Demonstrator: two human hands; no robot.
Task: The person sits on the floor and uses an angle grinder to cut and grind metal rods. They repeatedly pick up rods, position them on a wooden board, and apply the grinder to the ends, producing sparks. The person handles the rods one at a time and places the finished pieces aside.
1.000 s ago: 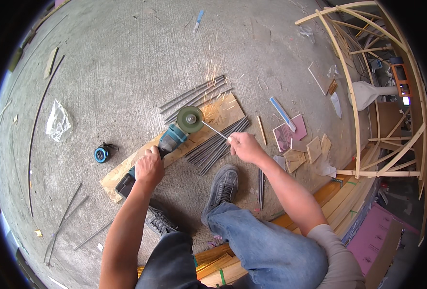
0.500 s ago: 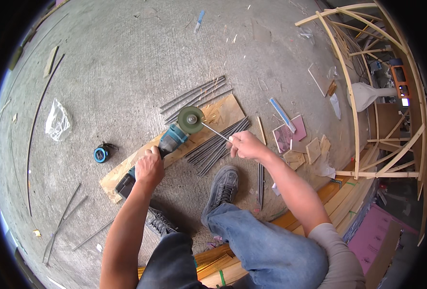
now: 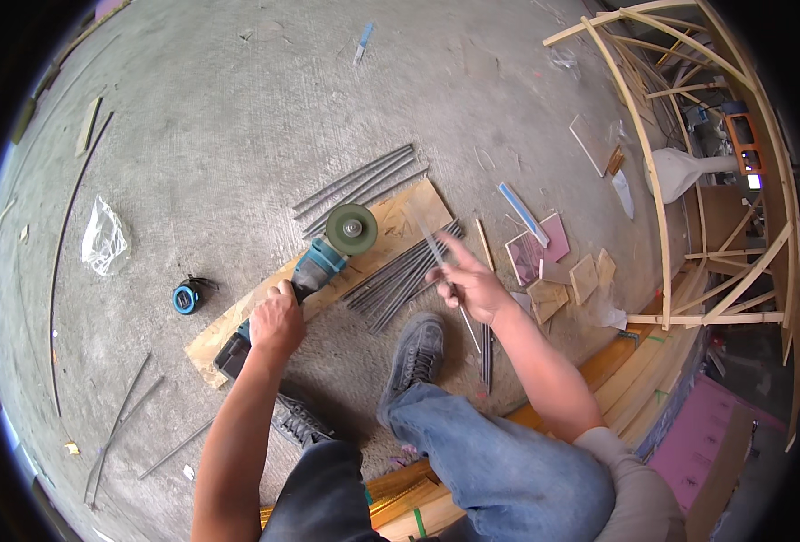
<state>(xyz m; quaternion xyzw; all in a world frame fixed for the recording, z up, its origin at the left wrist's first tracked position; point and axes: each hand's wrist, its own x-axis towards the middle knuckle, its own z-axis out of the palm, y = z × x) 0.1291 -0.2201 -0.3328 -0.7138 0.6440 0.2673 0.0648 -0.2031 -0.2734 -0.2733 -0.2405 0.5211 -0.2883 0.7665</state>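
My left hand (image 3: 276,321) is wrapped round the body of a teal and black cordless angle grinder (image 3: 317,266), which rests along a wooden board (image 3: 429,200). Its greenish cutting disc (image 3: 351,228) faces up at the far end. A thin metal rod (image 3: 468,327), smeared by motion at its far end, runs through my right hand (image 3: 472,282). Thumb and some fingers hold it loosely while the index finger points outward. The rod stands apart from the disc. Between my hands, a bundle of grey rods (image 3: 400,278) lies partly on the board; more rods (image 3: 361,183) lie beyond it.
A blue tape measure (image 3: 187,296) and crumpled clear plastic (image 3: 105,237) lie on the concrete at left. To the right are pink board scraps (image 3: 555,237), wood offcuts (image 3: 584,280) and a wooden frame (image 3: 664,226). My shoes (image 3: 418,348) are close to the board.
My right hand has drawn the rod away from the disc, turned it steeper and loosened its fingers. The sparks near the disc are gone. My left hand stays on the grinder.
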